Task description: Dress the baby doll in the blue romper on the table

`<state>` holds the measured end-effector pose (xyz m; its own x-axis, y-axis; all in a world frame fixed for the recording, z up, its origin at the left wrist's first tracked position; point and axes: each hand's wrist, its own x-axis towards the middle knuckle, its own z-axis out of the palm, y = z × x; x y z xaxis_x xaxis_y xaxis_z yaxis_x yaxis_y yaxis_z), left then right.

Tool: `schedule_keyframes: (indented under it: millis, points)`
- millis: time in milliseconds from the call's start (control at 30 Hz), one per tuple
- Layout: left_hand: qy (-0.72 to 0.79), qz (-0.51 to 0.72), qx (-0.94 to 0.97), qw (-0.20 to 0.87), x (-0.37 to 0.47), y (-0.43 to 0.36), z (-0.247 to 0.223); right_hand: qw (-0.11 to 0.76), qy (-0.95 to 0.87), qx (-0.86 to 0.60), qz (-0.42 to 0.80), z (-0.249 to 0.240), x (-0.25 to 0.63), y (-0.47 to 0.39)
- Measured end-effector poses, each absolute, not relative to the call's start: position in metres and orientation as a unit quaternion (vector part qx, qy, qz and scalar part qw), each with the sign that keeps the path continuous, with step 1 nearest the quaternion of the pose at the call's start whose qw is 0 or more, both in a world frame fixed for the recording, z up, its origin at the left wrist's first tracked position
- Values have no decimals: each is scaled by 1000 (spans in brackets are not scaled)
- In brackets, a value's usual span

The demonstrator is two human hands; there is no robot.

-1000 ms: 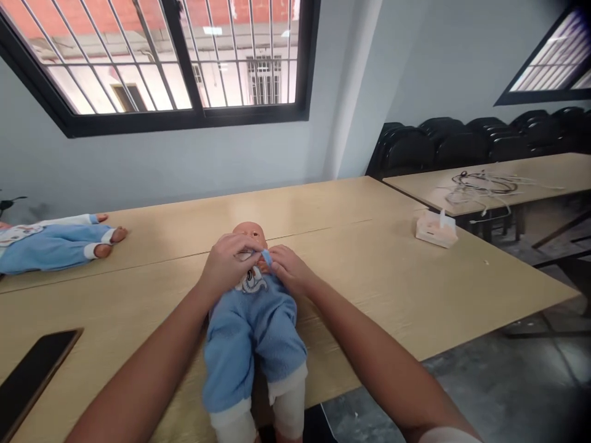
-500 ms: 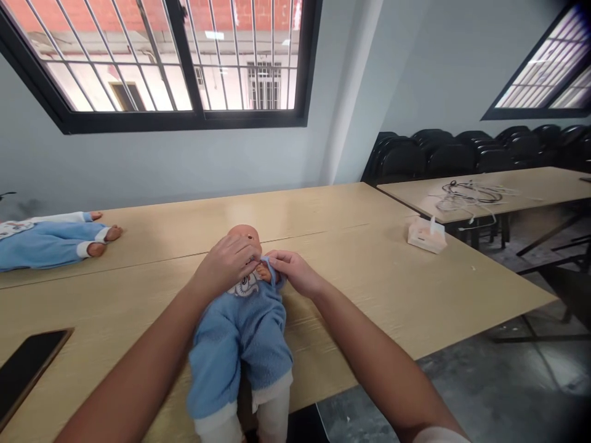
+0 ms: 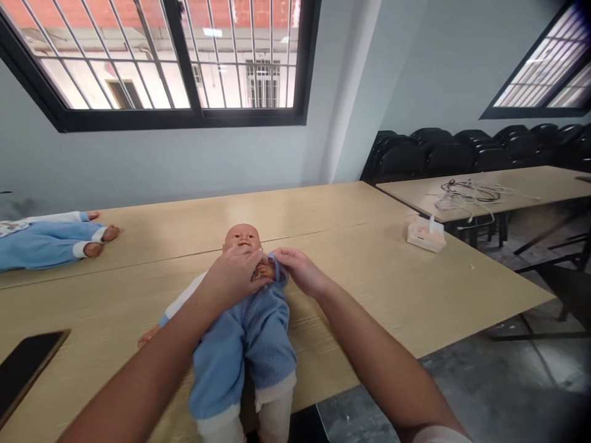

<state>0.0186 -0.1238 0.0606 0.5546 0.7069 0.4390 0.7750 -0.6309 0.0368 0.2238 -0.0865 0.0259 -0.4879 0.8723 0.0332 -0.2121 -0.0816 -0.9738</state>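
A baby doll [image 3: 244, 338] in a blue and white outfit lies on its back, its head toward the wall. My left hand [image 3: 235, 271] is across its chest, thumb and fingers closed around the doll's small hand [image 3: 265, 269]. Just to the right, my right hand [image 3: 298, 268] pinches the blue sleeve cuff [image 3: 278, 271] beside that small hand. The doll's other arm [image 3: 182, 300] stretches out to the left, partly behind my left forearm. My left hand covers most of the chest.
A second doll [image 3: 50, 242] in similar clothes lies at the far left of the table [image 3: 369, 295]. A phone [image 3: 28, 369] rests at the near left, a tissue box [image 3: 425, 235] at the right. Cables [image 3: 473, 194] lie on another table, with stacked black chairs [image 3: 447, 154] behind.
My left hand has moved down off the doll's face, which now shows, and toward the doll's small hand. The doll's outstretched arm has come into view. My right hand stays at the cuff.
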Motion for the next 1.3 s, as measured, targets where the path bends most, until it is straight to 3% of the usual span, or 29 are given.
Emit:
schedule_keyframes:
  millis: [200,500,800,933,1133,1300]
  points:
    - [-423,-197,-881,80,21,-124,60,342,-681,-353,543,44,245,-84]
    - [-422,-213,-881,35,21,-127,61,226,-685,-331,608,36,268,-66]
    - [-322,-298,-896,73,37,-141,67,395,-588,-352,612,1,243,-55]
    - [-287,-284,-913,64,36,-151,72,405,-524,-341,667,-7,240,-52]
    - [-267,-250,-928,-70,13,-150,91,399,-477,-330,710,-17,246,-43]
    - [-265,-292,-911,-119,-7,-145,102,398,-468,-324,720,-17,249,-37]
